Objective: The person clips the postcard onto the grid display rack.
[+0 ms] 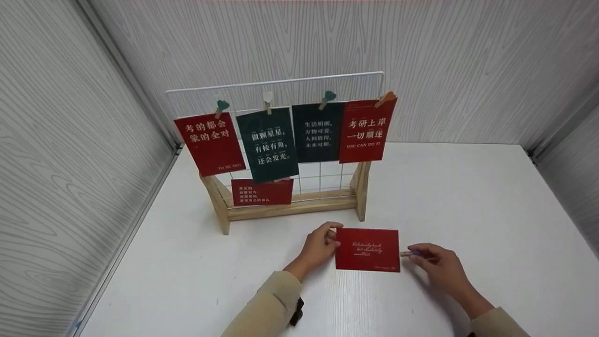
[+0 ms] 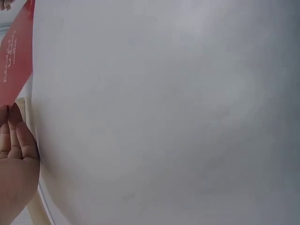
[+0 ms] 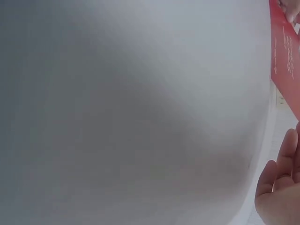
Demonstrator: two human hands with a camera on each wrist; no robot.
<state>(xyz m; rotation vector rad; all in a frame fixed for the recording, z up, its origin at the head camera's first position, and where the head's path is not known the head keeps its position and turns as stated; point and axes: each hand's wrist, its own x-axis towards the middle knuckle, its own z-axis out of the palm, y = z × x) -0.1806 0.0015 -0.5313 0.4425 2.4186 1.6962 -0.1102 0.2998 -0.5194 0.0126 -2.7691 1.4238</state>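
Note:
In the head view my left hand (image 1: 319,248) pinches the left edge of a red card (image 1: 368,262) with pale script on it. The same card (image 2: 18,65) reaches up from the fingers in the left wrist view. My right hand (image 1: 439,267) pinches a small wooden clothespin (image 1: 405,254) with a blue piece at its end, its tip right at the card's right edge. In the right wrist view the curled fingers of the right hand (image 3: 283,183) show beside the card, and the clothespin is hidden.
Behind the hands stands a white wire grid on a wooden stand (image 1: 292,211). Clothespins hold red cards and green cards (image 1: 267,145) along its upper part; a smaller red card (image 1: 262,193) hangs low. White table surface (image 1: 458,187) surrounds the stand, with patterned panels (image 1: 281,37) behind.

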